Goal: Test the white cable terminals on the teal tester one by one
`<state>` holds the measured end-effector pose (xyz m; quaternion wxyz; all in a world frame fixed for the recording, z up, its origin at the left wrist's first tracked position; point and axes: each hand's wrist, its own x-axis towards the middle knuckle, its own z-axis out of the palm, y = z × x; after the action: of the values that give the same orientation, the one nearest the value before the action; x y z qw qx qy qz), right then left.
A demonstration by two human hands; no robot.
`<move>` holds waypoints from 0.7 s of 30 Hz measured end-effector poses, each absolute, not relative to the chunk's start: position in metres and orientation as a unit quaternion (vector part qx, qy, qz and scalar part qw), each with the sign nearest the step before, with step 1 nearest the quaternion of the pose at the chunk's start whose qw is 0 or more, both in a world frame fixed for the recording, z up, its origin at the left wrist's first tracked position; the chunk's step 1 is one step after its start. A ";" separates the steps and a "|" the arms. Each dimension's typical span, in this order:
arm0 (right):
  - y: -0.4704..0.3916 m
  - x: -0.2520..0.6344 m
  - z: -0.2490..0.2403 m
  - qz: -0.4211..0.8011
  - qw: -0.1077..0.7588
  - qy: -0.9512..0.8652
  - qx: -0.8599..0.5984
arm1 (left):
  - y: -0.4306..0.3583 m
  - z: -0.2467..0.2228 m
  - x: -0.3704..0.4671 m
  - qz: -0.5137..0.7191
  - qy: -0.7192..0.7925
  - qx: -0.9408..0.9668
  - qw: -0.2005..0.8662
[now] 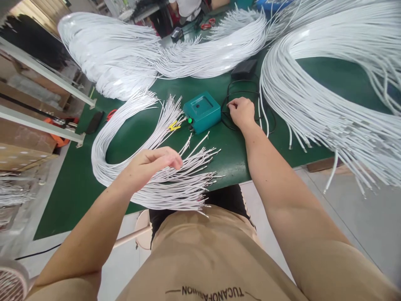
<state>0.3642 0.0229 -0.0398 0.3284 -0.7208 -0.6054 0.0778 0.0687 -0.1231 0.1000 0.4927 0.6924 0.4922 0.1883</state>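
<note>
The bundle of white wires [102, 154] lies curved on the green tabletop [75, 179], its bend toward the left side and its near ends fanned out at the front edge, in front of the wearer. The left hand [163, 161] is over these near ends, released, with fingers loosely curved; its underside is hidden, so whether it touches the wires cannot be told. The hand and forearm cover part of the bundle.

Just beyond the fanned ends sits a green box [206, 121] with a recessed top and a bright green button [190, 121] on its left side. A yellow clip [173, 126] is among the wire ends beside it. To the right of the box, the right hand [242, 110] is at the looped black cable [226, 98], fingers bent; whether they pinch the cable cannot be told. A black block [244, 69] lies beyond that hand.

Farther out, a large wire bundle [283, 79] curves across the right side, cut off by the picture's edge, its tips blurred. Two more piles, the far-left wires [109, 50] and the far-middle wires [219, 54], meet at the back. Red-handled scissors [207, 24] lie beyond them. At the top edge another person [189, 8] is mostly cut off.
</note>
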 end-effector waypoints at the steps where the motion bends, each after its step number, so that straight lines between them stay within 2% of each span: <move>1: 0.024 0.364 -0.041 0.076 0.332 -0.605 -0.720 | -0.119 0.096 0.068 0.163 0.488 0.692 0.506; 4: 0.026 0.365 -0.044 0.073 0.343 -0.603 -0.717 | -0.103 0.082 0.061 0.141 0.504 0.663 0.535; 6: 0.027 0.365 -0.046 0.072 0.346 -0.602 -0.716 | -0.094 0.072 0.052 0.131 0.554 0.686 0.453; 9: 0.026 0.363 -0.045 0.077 0.340 -0.599 -0.721 | -0.088 0.064 0.031 0.009 0.570 0.758 0.319; 14: 0.023 0.362 -0.041 0.096 0.321 -0.600 -0.726 | -0.101 0.059 -0.010 -0.156 0.515 0.805 0.249; 18: 0.023 0.361 -0.040 0.099 0.315 -0.601 -0.728 | -0.125 0.051 -0.030 -0.208 0.448 0.840 0.225; 21: 0.024 0.362 -0.041 0.096 0.309 -0.607 -0.726 | -0.145 0.041 -0.036 -0.232 0.411 0.868 0.152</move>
<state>0.3616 0.0242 -0.0409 0.3092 -0.7256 -0.6073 0.0959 -0.0357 -0.1451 0.0406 0.1521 0.8685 0.4107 -0.2322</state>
